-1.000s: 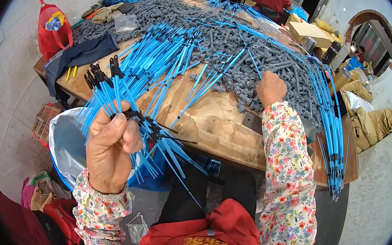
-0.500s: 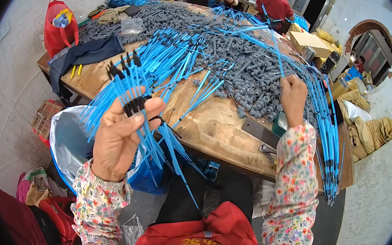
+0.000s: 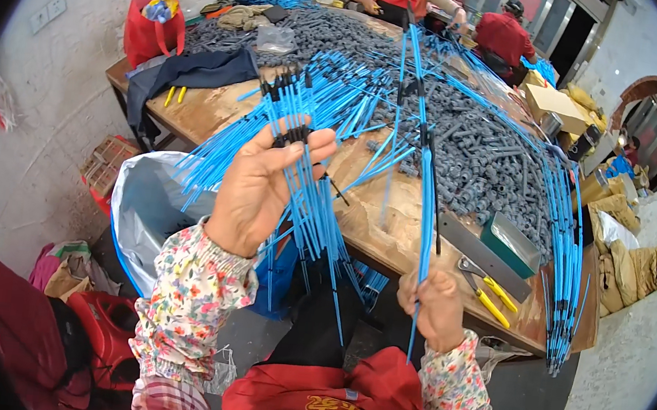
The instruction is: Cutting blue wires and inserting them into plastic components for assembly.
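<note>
My left hand (image 3: pixel 254 185) is closed around a bundle of thin blue rods (image 3: pixel 315 216) with black sleeves and black tips, held up over the table's near edge. Lower on the right, my right hand (image 3: pixel 436 306) grips a few long blue rods (image 3: pixel 427 195) with black joints, standing nearly upright in front of the table. Beyond the hands lies a heap of grey plastic fittings (image 3: pixel 485 161). More blue rods (image 3: pixel 307 99) are spread on the wooden table (image 3: pixel 368 209) behind my left hand. Pliers with yellow handles (image 3: pixel 489 295) rest near my right hand.
A green box (image 3: pixel 512 247) and a dark flat bar (image 3: pixel 464 247) lie by the pliers. Blue rods (image 3: pixel 567 262) hang over the right edge. A white-lined bag (image 3: pixel 150 186) stands at left, below a red bag (image 3: pixel 152 38). Two people (image 3: pixel 506 36) sit at the far side.
My right hand has come down and toward me, drawing the long blue rods out from the far side. The left hand still holds its bundle. The view has shifted, now showing the pliers fully.
</note>
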A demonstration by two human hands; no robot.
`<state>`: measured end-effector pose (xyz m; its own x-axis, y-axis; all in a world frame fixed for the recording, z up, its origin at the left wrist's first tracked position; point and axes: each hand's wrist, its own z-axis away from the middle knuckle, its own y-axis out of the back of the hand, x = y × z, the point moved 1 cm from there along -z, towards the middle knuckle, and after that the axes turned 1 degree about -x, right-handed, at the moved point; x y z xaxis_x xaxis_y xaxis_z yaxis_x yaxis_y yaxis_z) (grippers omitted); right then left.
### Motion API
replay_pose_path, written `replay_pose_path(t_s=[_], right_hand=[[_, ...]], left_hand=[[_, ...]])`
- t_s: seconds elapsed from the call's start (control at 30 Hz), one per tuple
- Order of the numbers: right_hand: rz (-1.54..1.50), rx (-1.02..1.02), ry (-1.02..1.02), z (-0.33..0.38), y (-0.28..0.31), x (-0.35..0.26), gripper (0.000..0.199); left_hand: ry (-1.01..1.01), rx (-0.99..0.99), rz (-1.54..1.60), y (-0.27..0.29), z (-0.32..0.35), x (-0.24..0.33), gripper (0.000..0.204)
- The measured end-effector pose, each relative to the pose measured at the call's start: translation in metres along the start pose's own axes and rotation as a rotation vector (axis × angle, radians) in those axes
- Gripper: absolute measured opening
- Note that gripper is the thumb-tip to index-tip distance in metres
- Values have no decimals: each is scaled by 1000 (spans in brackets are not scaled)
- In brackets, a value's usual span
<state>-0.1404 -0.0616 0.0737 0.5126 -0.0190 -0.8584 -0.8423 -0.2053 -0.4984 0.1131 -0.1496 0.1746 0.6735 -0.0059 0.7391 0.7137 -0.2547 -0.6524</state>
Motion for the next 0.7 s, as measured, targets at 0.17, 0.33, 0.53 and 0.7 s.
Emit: replay_pose_path(t_s=[0.17,0.33,0.53,0.7], right_hand=[[-61,-51,-146,14,-10,28,17],[-50,-165,-253,17,-10,50,13],[680,-306,-104,-5,-16,18,14],[699,21,-56,-71,-10,-28,15]], left_hand=[[-8,14,-9,-4,-3,-5,26],[-57,63,-89,-7,-4,-10,18],[-160,71,-182,7,-6,-15,21],[-221,116,-241,9,2,-13,25]])
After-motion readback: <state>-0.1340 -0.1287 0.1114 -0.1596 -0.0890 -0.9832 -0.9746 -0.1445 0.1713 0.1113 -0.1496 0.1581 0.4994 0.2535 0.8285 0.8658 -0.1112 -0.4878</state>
